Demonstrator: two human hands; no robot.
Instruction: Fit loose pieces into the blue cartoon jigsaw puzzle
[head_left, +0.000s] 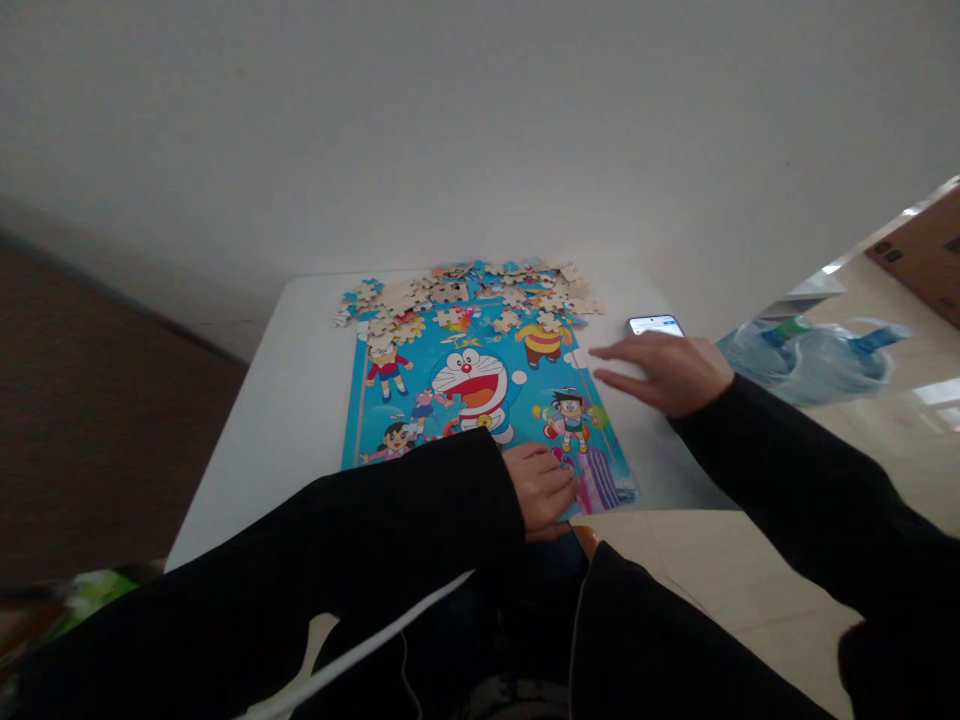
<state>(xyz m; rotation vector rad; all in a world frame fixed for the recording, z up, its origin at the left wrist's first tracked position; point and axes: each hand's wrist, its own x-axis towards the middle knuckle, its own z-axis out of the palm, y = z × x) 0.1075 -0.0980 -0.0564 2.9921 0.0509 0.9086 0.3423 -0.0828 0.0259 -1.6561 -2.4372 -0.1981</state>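
While a white table point(300, 330) stands against a pale wall, a cartoon puzzle board point(480, 400) is seen laid flat along its middle, its near edge brought close to the seated person, seemingly so that both arms can be kept over it. The board is printed bright blue, with a round-faced blue-and-white cat figure at its centre and smaller cartoon children set around it. Across its far end a heap of loose puzzle pieces point(465, 295) is spread, many turned pale side up, apparently pushed clear of the picture below. Both arms are covered by black sleeves. The right hand point(664, 372) is held just above the table beside the board's right edge, fingers loosely extended and nothing gripped, with a phone point(655, 325) lying lit just beyond it. The left hand point(541, 488) is rested on the board's near right corner, fingers curled downward as if pinning it; whether a piece is pinched beneath them cannot be told. Water bottles point(814, 360) are seen on the floor to the right.
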